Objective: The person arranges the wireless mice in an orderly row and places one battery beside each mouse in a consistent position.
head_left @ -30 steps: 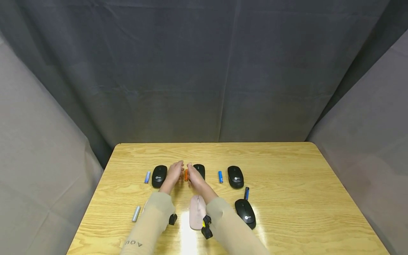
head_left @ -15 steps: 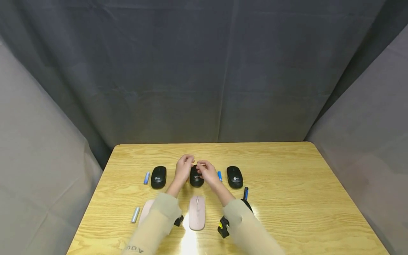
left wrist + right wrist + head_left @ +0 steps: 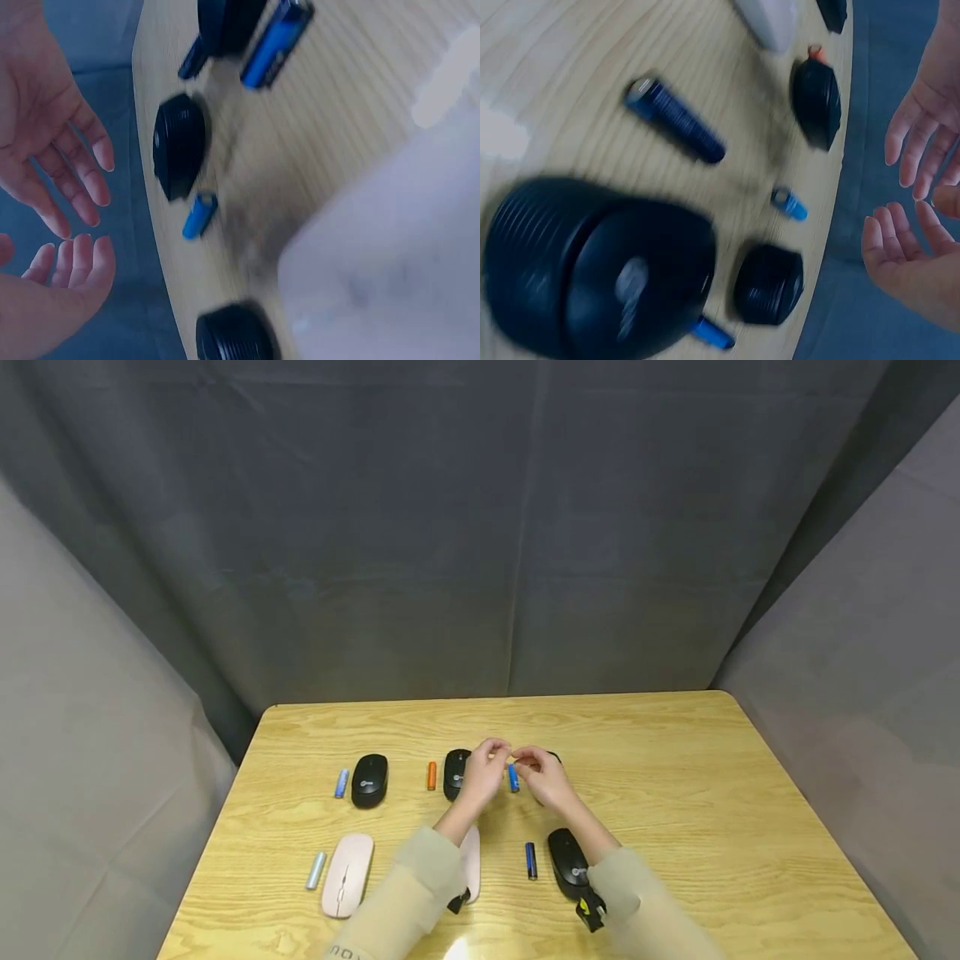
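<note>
My left hand (image 3: 486, 770) and right hand (image 3: 546, 779) face each other above the table, fingers loosely bent and holding nothing. Between and below them lies a blue battery (image 3: 513, 778), which neither hand grips; it shows again as a blue battery (image 3: 199, 215) on the wood in the left wrist view. Beside my left hand is a black mouse (image 3: 455, 772), partly covered. My right hand hides most of another black mouse (image 3: 555, 757), seen better in the right wrist view as a black mouse (image 3: 769, 283). An orange battery (image 3: 432, 776) lies farther left.
At left are a black mouse (image 3: 370, 781), a light blue battery (image 3: 341, 783), a pink mouse (image 3: 347, 875) and a silver battery (image 3: 315, 870). Nearer lie a second pink mouse (image 3: 472, 864), a dark blue battery (image 3: 531, 861) and a black mouse (image 3: 567, 860). Curtains surround the wooden table.
Both hands have moved right, from around the orange battery, past the middle black mouse, to the blue battery. The batteries and mice keep their places; the head view has shifted slightly.
</note>
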{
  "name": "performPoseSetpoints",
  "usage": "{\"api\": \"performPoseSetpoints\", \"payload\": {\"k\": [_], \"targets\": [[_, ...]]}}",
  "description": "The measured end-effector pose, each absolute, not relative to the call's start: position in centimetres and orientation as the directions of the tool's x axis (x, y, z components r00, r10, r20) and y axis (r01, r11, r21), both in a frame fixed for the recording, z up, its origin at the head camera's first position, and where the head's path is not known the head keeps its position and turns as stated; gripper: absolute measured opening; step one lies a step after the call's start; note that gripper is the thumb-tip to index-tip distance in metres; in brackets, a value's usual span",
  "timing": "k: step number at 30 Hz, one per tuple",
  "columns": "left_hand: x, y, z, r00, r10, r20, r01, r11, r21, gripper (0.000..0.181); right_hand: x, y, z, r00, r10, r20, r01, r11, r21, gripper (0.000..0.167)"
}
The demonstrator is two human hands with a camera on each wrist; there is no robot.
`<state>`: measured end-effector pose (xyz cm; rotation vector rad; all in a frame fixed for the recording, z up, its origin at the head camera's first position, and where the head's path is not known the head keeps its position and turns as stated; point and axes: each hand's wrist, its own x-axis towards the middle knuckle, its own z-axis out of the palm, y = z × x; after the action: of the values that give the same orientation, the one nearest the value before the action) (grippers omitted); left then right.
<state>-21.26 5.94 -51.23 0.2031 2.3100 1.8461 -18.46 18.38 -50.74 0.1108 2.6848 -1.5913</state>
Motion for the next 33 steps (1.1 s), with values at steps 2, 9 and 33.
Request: {"api": "performPoseSetpoints", "payload": {"k": [2, 9, 33], "targets": [[-20.8, 6.8, -51.3, -0.970, 0.234, -0.061, -0.008, 0.222, 0.975, 0.029, -18.1, 19.4, -51.0, -0.998, 0.047, -0.048, 0.065, 0.474, -0.878, 0.026], [-19.5, 10.1, -52.5, -0.920, 0.378, -0.104, -0.013, 0.234, 0.972, 0.034, -16.6, 23.0, -52.2, -0.989, 0.133, -0.059, 0.119, 0.514, -0.849, 0.027], [-18.2, 14.5, -55.3, -0.844, 0.463, -0.271, -0.043, 0.446, 0.894, 0.047, -13.0, 27.2, -55.9, -0.850, 0.248, -0.465, 0.436, -0.164, -0.885, 0.048]]}}
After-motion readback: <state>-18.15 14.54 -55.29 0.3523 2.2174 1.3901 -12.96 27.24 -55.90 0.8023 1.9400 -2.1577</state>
